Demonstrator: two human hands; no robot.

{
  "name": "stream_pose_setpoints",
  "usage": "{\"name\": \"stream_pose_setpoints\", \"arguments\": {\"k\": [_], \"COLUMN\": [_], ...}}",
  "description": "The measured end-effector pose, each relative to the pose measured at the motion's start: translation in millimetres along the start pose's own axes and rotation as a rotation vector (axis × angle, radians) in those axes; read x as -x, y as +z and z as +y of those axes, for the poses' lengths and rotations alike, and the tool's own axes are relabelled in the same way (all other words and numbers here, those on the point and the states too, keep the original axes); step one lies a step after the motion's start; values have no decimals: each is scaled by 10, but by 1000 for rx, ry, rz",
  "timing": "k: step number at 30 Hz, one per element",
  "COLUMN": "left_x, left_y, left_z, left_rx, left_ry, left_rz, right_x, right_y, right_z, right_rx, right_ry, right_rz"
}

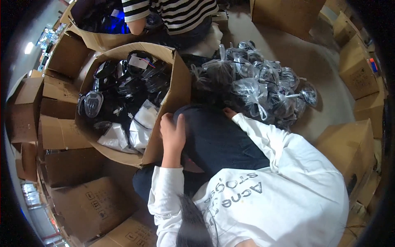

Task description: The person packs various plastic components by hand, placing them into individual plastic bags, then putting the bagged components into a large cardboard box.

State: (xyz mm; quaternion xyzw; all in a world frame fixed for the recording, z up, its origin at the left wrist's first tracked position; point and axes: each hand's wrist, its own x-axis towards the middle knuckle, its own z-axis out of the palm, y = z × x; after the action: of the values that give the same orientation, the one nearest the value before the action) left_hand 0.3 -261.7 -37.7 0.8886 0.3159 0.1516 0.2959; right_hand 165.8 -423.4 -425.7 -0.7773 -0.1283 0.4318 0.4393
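The box (180,88), open-topped and made of brown cardboard, is seen at the person's front left, its right wall set just beside a bent leg in dark trousers (222,140). Further cartons (92,206) are ranged along the left and right sides of the view. On the floor (329,78), past the bent knee, a heap of clear bags (251,78) is gathered; several are knotted at the top, and dark contents are shown through the plastic. Beyond the box, a striped shirt (185,14) is worn by a co-worker, beside whom a second box (98,40) is placed, with something bright blue held in it. Inside the nearer box, black parts (127,86) are heaped together, and white packs (139,138) are laid at its near end. The left grip (173,133) is held at the right rim of that box, with thumb and fingers apart and nothing seen between them; whether the rim is touched cannot be told. The right grip (229,113) is partly hidden at the knee, near the bags; whether it is closed on anything cannot be told. Among the black parts, a small white label (138,61) is seen.
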Motion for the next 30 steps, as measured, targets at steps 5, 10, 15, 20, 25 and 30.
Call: {"name": "stream_pose_setpoints", "arguments": {"k": [5,10,15,20,25,30], "left_x": [-182,-7,-174,-275,-31,-230], "left_y": [250,126,479,389,268,382], "left_z": [294,526,416,190,293,224], "left_rx": [191,-35,99,275,176,314], "left_ry": [6,150,203,-42,182,92], "left_rz": [-57,-23,56,-109,69,-28], "right_x": [295,525,454,643,1075,1186], "right_y": [-1091,-1108,-1554,-1548,-1297,-1358], "right_z": [236,735,764,-168,-1178,-1562], "right_rx": [-117,-269,-394,46,163,74], "right_ry": [-45,-114,-169,-209,-335,-439], "right_rz": [120,50,20,-30,214,260]}}
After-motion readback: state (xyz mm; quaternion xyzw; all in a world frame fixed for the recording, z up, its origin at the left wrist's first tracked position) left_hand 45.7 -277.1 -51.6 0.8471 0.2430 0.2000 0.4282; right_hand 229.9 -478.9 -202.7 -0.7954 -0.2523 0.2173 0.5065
